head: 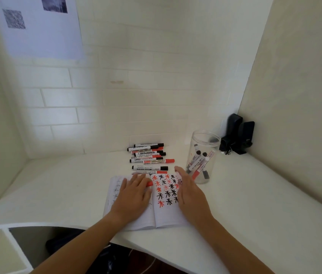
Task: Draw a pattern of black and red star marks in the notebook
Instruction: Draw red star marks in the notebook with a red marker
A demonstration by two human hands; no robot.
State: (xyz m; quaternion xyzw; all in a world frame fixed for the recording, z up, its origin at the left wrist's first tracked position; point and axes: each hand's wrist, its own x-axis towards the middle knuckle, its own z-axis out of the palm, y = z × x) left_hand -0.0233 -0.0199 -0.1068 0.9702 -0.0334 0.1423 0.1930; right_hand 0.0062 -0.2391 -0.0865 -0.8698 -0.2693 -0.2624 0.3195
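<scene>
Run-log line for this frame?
notebook open | star marks on right page | left hand on red marker | right hand flat, empty

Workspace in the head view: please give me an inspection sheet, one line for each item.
Surface: white desk set in a corner, curved front edge.
Job's things: open notebook; black and red star marks fill the upper part of its right page. Row of markers lies behind it.
Clutter: clear jar with more markers, right of the notebook.
Hands: left hand rests on the left page, a red marker under its fingers; right hand lies flat with straight fingers over the right page's edge.
Cables: a small dark tangle by the black device in the corner.
Surroundings: white tiled wall; paper sheet with printed patches, upper left.
</scene>
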